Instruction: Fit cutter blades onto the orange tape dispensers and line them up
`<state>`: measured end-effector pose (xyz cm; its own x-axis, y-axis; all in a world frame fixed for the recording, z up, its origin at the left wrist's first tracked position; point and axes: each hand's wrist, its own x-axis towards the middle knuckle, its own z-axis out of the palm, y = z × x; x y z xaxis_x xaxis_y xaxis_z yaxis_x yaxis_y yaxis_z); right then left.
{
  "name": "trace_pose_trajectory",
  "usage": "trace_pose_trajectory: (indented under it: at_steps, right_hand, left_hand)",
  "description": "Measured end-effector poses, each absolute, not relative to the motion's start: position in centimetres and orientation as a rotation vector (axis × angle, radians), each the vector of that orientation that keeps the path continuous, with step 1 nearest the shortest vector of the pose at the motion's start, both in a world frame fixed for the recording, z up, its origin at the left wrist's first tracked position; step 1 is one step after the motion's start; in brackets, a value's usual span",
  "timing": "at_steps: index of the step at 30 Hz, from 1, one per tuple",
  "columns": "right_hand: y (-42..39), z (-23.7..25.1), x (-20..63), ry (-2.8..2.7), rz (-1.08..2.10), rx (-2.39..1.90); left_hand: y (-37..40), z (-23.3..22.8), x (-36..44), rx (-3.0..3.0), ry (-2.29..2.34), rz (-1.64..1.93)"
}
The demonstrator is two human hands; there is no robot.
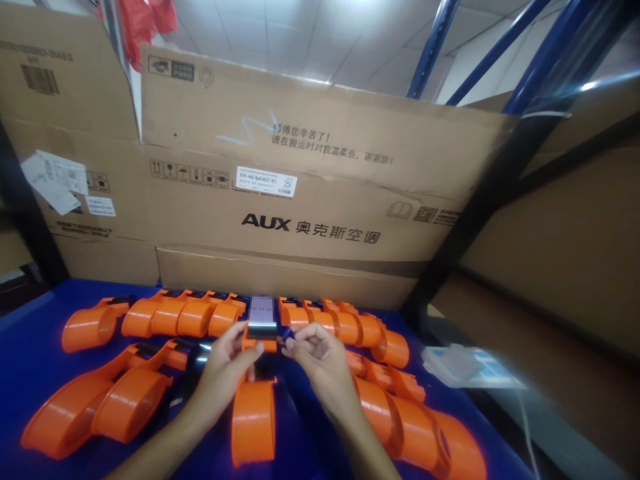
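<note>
Both hands worked on one orange tape dispenser (253,407) lying mid-worktop, near the front edge of the blue worktop (30,347). The left hand (225,370) pinched its orange head from the left; the right hand (320,363) pinched at the head's right side, fingers curled. Other orange dispensers (165,315) lay in rows on both sides, before an AUX cardboard carton (310,200).

The orange tape dispenser (253,410) lies lengthwise on the blue surface (30,353), rounded hoop end toward the viewer, head end pointing away; its head carries a shiny metal plate (261,328) with a pale, glossy flap above; the body is glossy plastic, unscuffed.
</note>
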<state>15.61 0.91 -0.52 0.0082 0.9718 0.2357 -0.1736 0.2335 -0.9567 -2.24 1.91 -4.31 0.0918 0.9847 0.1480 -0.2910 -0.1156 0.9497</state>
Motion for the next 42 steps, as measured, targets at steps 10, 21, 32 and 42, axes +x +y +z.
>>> trace_pose_trajectory:
  at_steps: [10, 21, 32, 42]
  right_hand:
    - [0.1, -1.0, 14.0, -1.381, 1.030, -0.887]
    - [0.0, -0.7, 15.4, -1.846, 0.559, -1.135]
    - [-0.4, 0.5, 16.0, -2.023, 0.341, -1.091]
    - [-0.5, 1.2, 16.5, -2.203, 0.245, -1.101]
  left_hand:
    - [1.9, -4.2, -2.2, 1.140, 0.867, 1.367]
    - [2.0, -4.2, -2.2, 1.175, 0.890, 1.403]
    - [1.7, -3.8, -2.1, 1.193, 0.870, 1.369]
    - [1.8, -4.0, -2.1, 1.178, 0.894, 1.356]
